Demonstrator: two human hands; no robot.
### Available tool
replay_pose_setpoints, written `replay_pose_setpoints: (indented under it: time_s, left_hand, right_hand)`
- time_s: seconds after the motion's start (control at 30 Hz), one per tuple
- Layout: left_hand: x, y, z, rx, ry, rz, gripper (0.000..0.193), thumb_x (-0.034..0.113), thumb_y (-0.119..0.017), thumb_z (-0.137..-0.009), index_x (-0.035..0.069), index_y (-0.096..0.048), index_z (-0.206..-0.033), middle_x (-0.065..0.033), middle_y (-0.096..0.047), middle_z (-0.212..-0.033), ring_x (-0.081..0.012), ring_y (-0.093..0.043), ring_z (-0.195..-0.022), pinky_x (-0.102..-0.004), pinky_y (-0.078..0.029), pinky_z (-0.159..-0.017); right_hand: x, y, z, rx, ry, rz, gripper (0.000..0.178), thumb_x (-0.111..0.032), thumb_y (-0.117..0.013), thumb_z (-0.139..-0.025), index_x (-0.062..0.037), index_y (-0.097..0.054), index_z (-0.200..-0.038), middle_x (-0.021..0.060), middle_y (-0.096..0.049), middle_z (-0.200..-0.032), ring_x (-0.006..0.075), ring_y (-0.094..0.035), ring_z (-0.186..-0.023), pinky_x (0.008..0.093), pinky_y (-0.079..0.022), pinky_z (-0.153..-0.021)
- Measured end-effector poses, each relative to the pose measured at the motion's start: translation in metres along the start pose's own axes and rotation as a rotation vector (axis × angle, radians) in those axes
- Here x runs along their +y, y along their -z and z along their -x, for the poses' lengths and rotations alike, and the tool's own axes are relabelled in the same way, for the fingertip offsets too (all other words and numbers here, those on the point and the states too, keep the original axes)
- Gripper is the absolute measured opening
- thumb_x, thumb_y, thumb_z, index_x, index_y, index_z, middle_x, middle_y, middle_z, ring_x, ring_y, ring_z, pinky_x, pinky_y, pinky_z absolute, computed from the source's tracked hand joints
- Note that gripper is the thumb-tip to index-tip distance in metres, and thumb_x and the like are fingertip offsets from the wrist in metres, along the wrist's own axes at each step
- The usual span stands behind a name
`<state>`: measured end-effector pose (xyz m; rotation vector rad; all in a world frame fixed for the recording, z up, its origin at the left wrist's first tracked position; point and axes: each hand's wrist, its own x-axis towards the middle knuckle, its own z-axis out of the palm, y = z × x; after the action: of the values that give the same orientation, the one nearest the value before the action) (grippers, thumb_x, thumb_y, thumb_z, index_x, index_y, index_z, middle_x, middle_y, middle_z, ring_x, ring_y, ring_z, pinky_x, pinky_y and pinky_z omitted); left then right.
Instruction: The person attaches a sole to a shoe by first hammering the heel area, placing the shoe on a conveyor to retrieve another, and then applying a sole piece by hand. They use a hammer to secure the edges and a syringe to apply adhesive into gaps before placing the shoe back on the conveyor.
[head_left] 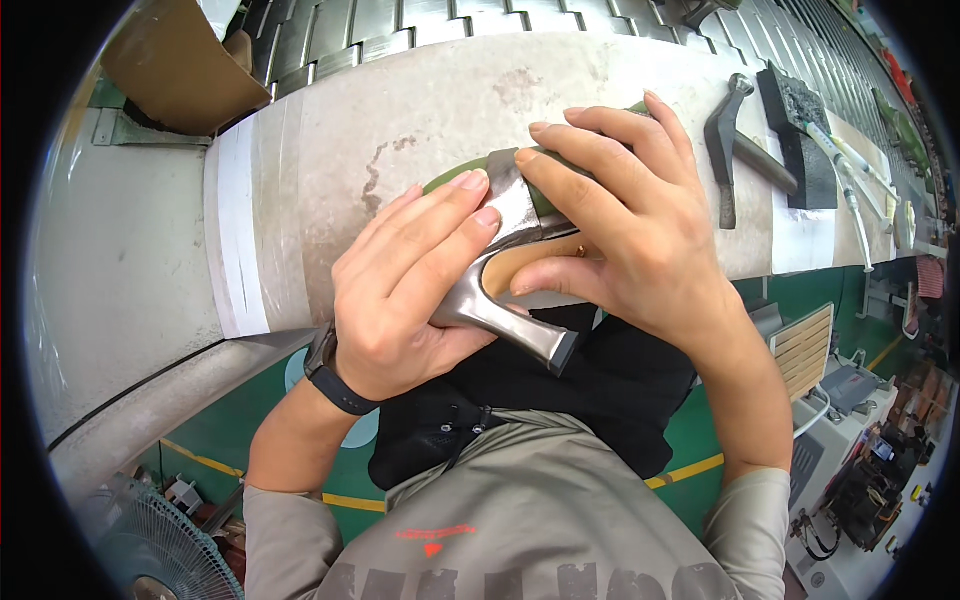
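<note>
A metallic grey high-heeled shoe [500,318] is held between my hands above the bench edge, its heel tip pointing toward me and to the right. Green shoe last [546,204] shows inside it, and a tan surface lies under the arch. My left hand [405,290] is closed around the heel end, with fingertips on the grey upper and the thumb below the heel. With fingers spread over the far side and the thumb by the tan arch, my right hand [635,215] grips the front part. That hand hides most of the toe.
On the bench [450,95], a hammer [728,130] lies right of my hands beside a black block [795,140] and thin white tubes [850,180]. Metal slats [400,25] run along the far side. Brown cardboard [180,70] stands far left; a fan [165,550] is lower left.
</note>
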<state>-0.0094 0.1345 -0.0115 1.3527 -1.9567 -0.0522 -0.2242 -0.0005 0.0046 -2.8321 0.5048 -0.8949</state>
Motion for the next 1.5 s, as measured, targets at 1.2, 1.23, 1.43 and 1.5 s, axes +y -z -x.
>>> replay_pose_setpoints:
  time_s: [1.2, 1.23, 1.43, 1.5]
  left_hand:
    - [0.01, -0.014, -0.004, -0.21, 0.021, -0.035, 0.085, 0.018, -0.09, -0.081, -0.004, -0.055, -0.154, -0.0289, -0.053, -0.161, -0.0445, -0.053, -0.149, -0.057, -0.042, -0.121]
    - [0.011, -0.015, -0.004, -0.203, 0.005, -0.044, 0.082, 0.02, -0.09, -0.083, -0.004, -0.056, -0.153, -0.0301, -0.053, -0.16, -0.0457, -0.053, -0.148, -0.0573, -0.042, -0.121]
    - [0.005, -0.022, 0.0, -0.172, -0.051, -0.04, 0.074, 0.024, -0.088, -0.089, -0.005, -0.058, -0.15, -0.0336, -0.054, -0.156, -0.0501, -0.054, -0.145, -0.0576, -0.046, -0.119]
    - [0.001, -0.025, 0.001, -0.169, -0.06, -0.031, 0.074, 0.024, -0.087, -0.089, -0.006, -0.058, -0.15, -0.0338, -0.055, -0.155, -0.0507, -0.055, -0.145, -0.0574, -0.047, -0.119]
  right_hand:
    - [0.05, -0.019, 0.023, 0.1, 0.27, 0.308, 0.067, -0.061, -0.074, -0.089, -0.0093, -0.073, -0.132, 0.0133, -0.068, -0.133, 0.0375, -0.063, -0.125, 0.0616, -0.044, -0.107]
    - [0.049, -0.025, 0.022, 0.19, 0.283, 0.28, 0.067, -0.061, -0.074, -0.089, -0.0083, -0.074, -0.13, 0.013, -0.068, -0.132, 0.0368, -0.063, -0.124, 0.0616, -0.044, -0.107]
    - [0.05, -0.026, 0.026, 0.23, 0.308, 0.3, 0.067, -0.061, -0.074, -0.088, -0.0066, -0.075, -0.128, 0.0115, -0.069, -0.126, 0.035, -0.063, -0.12, 0.0616, -0.044, -0.107]
    - [0.051, -0.027, 0.028, 0.184, 0.301, 0.317, 0.067, -0.061, -0.074, -0.088, -0.0066, -0.075, -0.127, 0.011, -0.069, -0.124, 0.0345, -0.063, -0.119, 0.0615, -0.044, -0.107]
